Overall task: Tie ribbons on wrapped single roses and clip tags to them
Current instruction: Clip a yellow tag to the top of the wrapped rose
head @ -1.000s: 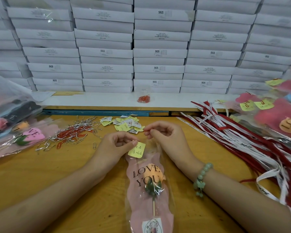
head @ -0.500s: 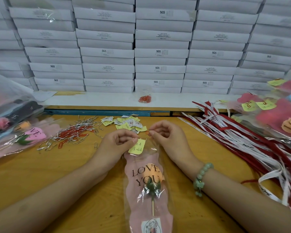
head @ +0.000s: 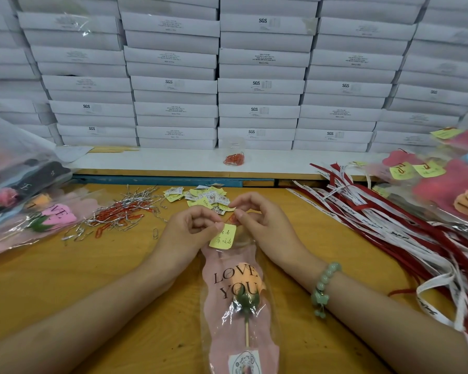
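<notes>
A wrapped single rose (head: 238,300) lies lengthwise on the wooden table in front of me: orange bud, pink "LOVE YOU" paper, clear sleeve. At the sleeve's top edge sits a yellow handwritten tag (head: 223,237). My left hand (head: 192,228) pinches the tag's upper left corner against the sleeve. My right hand (head: 257,220) pinches a small red paper clip (head: 232,217) at the tag's top edge. A green bead bracelet circles my right wrist.
Loose paper clips and silver twist ties (head: 119,214) lie at the left, yellow tags (head: 200,197) just beyond my hands. Red and white ribbons (head: 389,228) spread on the right. Wrapped roses pile at left (head: 25,201) and right (head: 449,184). White boxes (head: 257,85) wall the back.
Both hands stayed at the sleeve's top. The tag has tilted a little and my right fingers have closed in on its top edge with the red clip.
</notes>
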Motion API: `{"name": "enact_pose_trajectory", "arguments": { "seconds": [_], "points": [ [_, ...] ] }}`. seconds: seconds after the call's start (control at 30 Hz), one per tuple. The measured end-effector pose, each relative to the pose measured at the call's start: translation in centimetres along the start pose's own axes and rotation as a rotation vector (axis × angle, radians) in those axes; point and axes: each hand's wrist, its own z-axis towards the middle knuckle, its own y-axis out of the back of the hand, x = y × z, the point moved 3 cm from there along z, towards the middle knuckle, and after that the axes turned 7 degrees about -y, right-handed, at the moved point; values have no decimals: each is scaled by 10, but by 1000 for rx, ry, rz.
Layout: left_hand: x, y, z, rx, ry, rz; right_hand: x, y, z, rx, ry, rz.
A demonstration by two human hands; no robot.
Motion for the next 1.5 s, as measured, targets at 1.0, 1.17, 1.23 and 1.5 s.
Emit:
{"name": "enact_pose_trajectory", "arguments": {
  "seconds": [1.0,1.17,1.23,1.5],
  "points": [
    [-2,1,-2,-11,1,38,3,1,0,62,39,88],
    [0,1,-1,-27,-1,38,3,1,0,86,36,101],
    [0,1,-2,-25,0,30,4,2,0,90,36,105],
    [-1,3,-1,-45,-43,26,2,0,0,93,19,73]
  ]
}}
